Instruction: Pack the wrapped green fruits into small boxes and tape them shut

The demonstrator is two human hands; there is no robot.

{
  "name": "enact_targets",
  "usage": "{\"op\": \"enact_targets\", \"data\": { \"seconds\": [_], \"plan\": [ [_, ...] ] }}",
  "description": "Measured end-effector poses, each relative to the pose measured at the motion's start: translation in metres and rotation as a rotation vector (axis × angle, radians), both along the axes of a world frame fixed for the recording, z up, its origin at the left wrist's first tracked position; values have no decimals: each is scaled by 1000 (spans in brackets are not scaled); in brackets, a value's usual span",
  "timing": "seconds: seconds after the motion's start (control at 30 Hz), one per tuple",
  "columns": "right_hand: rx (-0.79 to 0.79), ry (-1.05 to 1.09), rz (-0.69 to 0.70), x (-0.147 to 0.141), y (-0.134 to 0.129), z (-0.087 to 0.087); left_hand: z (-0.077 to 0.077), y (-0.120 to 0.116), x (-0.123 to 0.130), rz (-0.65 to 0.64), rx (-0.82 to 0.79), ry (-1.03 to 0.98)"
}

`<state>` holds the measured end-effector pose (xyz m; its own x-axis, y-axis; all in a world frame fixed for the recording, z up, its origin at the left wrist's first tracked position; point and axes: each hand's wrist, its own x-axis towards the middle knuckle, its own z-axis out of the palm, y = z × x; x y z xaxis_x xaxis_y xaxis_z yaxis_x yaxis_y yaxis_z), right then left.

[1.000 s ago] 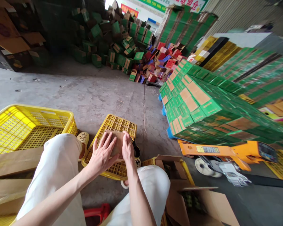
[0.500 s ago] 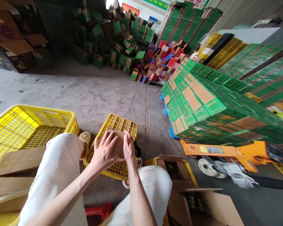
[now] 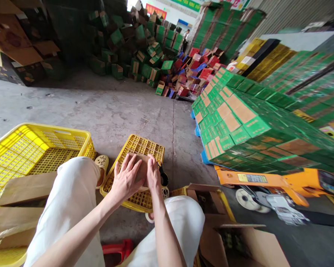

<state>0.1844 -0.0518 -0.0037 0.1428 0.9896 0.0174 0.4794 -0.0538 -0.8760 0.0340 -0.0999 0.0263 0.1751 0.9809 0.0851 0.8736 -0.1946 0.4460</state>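
A small brown cardboard box (image 3: 142,168) rests on an upturned yellow crate (image 3: 147,144) between my knees. My left hand (image 3: 128,178) lies across the top of the box with its fingers spread. Against the right side of the box is my right hand (image 3: 153,173), its fingers together and pointing away from me. A black round object (image 3: 163,177) shows on the crate's right edge, partly behind my right hand. The underside of the box is hidden.
A large yellow crate (image 3: 86,142) with cardboard stands at left. Open cartons (image 3: 264,244) are at lower right, beside an orange pallet jack (image 3: 247,178). Green boxes (image 3: 239,115) are stacked on a blue pallet. Loose boxes and a distant person (image 3: 186,37) are behind.
The whole view has shifted slightly, and a distant person now shows near the back stacks. My hands stay in nearly the same place on the box.
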Motion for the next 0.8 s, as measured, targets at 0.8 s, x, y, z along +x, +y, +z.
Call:
{"op": "enact_targets", "data": {
  "seconds": [0.8],
  "plan": [
    [27, 42, -5, -1, 0, 0, -4, 2, -6, -37, -19, -7]
  ]
}}
